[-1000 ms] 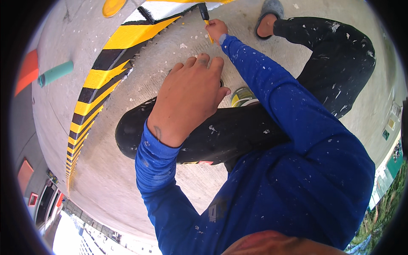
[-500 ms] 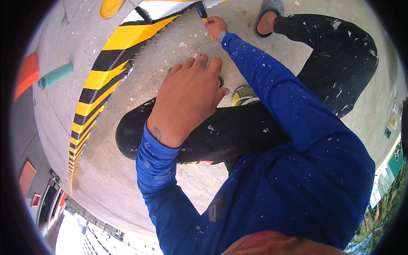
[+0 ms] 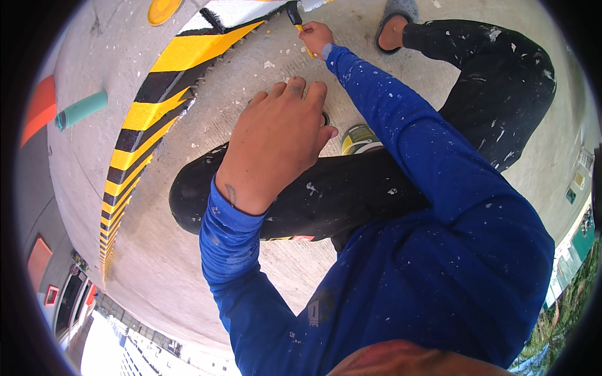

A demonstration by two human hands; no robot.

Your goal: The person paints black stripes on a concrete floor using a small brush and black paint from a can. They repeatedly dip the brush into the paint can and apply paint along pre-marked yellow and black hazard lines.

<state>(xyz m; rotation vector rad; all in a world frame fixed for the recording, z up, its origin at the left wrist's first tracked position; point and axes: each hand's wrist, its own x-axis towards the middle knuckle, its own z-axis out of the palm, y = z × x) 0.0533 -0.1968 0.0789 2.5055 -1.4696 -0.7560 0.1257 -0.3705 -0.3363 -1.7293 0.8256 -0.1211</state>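
My right hand is closed around the yellow handle of a paintbrush. The brush's dark end meets the lower edge of the kerb, beside a white stretch with black lines. Farther along, the kerb carries yellow and black stripes. Above my bent knee is my left hand, back upward, fingers curled down over something. Only a bit of dark round rim shows beside its fingers; the rest is hidden under the hand. A paint can with a green and yellow label stands partly behind my leg and right arm.
Paint specks dot the concrete floor. My sandalled foot is at the top right. Left of the kerb are a green pipe, an orange object and a yellow disc.
My right hand and the brush have shifted slightly left and up along the kerb edge. The left hand stays nearly where it was.
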